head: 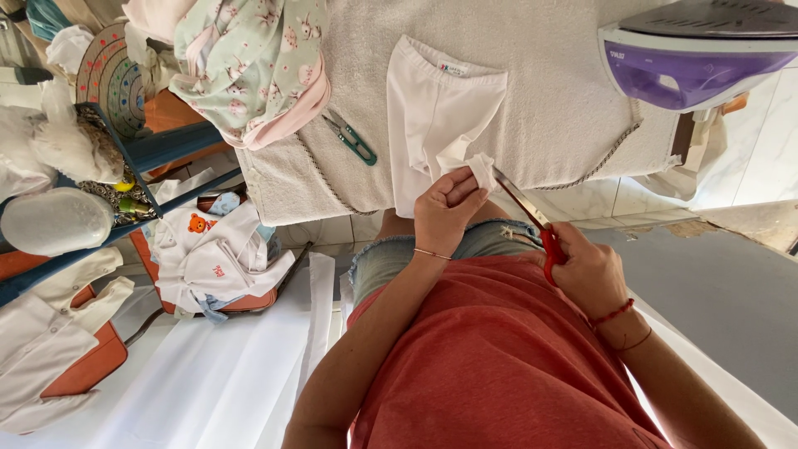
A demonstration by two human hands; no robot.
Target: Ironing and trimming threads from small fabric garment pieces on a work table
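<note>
1. The towel-covered ironing surface (540, 100) fills the top of the view, pale and nubbly, with a stitched edge hanging toward the person.
2. On it lies the pair of small white leggings (432, 108), waistband away from the person, one leg end pulled off the near edge of the surface.
3. Top right, the purple and white steam iron (694, 54) sits on the same surface, well apart from both hands.
4. Top left, a heap of printed baby clothes (249, 58) in mint and pink rests on the surface's corner.
5. Lower left, white garments (216, 258) with a small orange bear patch are piled on an orange seat.
6. The left hand (447, 212) is just below the surface edge, fingers closed in a pinch on the leg end of the leggings, bunching the white cloth into a small tuft.
7. The right hand (586, 270) is curled shut around the red handles of the scissors (524, 204).
8. The scissor blades point up and left, tips meeting the pinched tuft; whether they are parted or shut on the cloth I cannot quite tell from here.
9. Between the clothes heap and the leggings lies a green-handled thread snipper (353, 137), untouched.
</note>
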